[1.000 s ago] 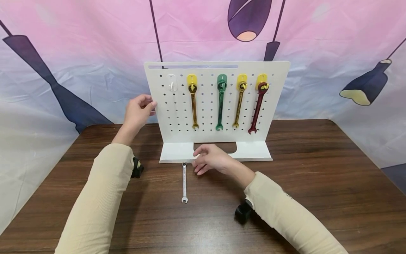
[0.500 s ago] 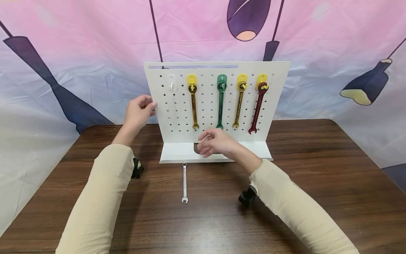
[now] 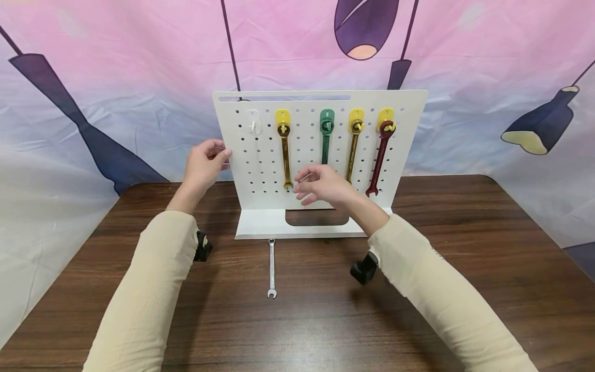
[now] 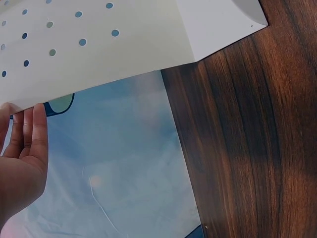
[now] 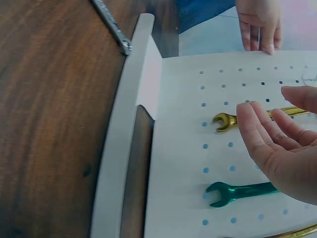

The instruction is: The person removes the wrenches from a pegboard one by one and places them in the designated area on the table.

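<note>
My left hand point(image 3: 202, 165) pinches the left edge of a white pegboard point(image 3: 411, 116), thumb in front and fingers behind. With fingers parted and holding nothing, my right hand point(image 3: 325, 186) is in front of the board's lower middle. In the right wrist view its fingertips overlap the shaft of the left gold combination wrench point(image 5: 225, 122). In the head view the hand hides the lower end of a green wrench point(image 3: 325, 147). Another gold wrench point(image 3: 352, 155) and a dark red wrench point(image 3: 380, 160) hang to its right. A silver wrench point(image 3: 271, 268) lies on the table before the board.
A white hook point(image 3: 253, 125) at the board's upper left bears no wrench. The board's white foot point(image 3: 260, 222) has a cutout in its middle and stands on the brown wooden table point(image 3: 465, 248). Behind hangs a pink and blue printed cloth point(image 3: 288, 46).
My right hand has risen from beside the silver wrench to the front of the board, near the lower ends of the hanging wrenches. My left hand has stayed at the board's edge.
</note>
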Demonstrator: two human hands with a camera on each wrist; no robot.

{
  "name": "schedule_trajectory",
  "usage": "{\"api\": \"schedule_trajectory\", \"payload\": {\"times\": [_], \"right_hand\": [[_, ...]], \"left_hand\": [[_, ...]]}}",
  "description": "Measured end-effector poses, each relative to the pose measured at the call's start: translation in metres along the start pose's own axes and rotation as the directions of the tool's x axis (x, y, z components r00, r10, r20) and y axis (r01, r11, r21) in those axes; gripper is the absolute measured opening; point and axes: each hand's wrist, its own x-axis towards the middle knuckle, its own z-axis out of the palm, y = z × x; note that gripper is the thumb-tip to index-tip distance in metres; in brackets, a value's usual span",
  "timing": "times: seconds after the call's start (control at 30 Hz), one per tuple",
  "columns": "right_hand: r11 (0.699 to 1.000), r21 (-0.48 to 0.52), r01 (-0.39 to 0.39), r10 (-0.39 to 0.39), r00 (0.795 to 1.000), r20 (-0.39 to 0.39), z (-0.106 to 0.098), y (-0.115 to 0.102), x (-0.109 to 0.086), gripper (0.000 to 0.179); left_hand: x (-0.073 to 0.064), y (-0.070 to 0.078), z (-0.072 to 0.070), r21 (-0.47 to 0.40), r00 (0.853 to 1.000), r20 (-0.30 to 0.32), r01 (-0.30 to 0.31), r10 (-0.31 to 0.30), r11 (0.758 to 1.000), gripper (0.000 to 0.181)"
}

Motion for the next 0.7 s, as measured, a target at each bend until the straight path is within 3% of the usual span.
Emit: {"api": "schedule_trajectory", "payload": {"times": [0.27,0.7], "right_hand": [[0.998,0.011,0.068,-0.067,0.997,-0.035,-0.003,-0.014,0.006,0.026],[0.994,-0.031,0.104,-0.107,0.989,-0.105,-0.002,-0.026,0.013,0.024]], "left_hand": [[0.001,-0.001,0.000,-0.011,1.000,-0.006,0.000,0.000,1.000,0.027],[0.001,0.000,0.000,-0.001,1.000,-0.005,0.004,-0.004,1.000,0.027]]}}
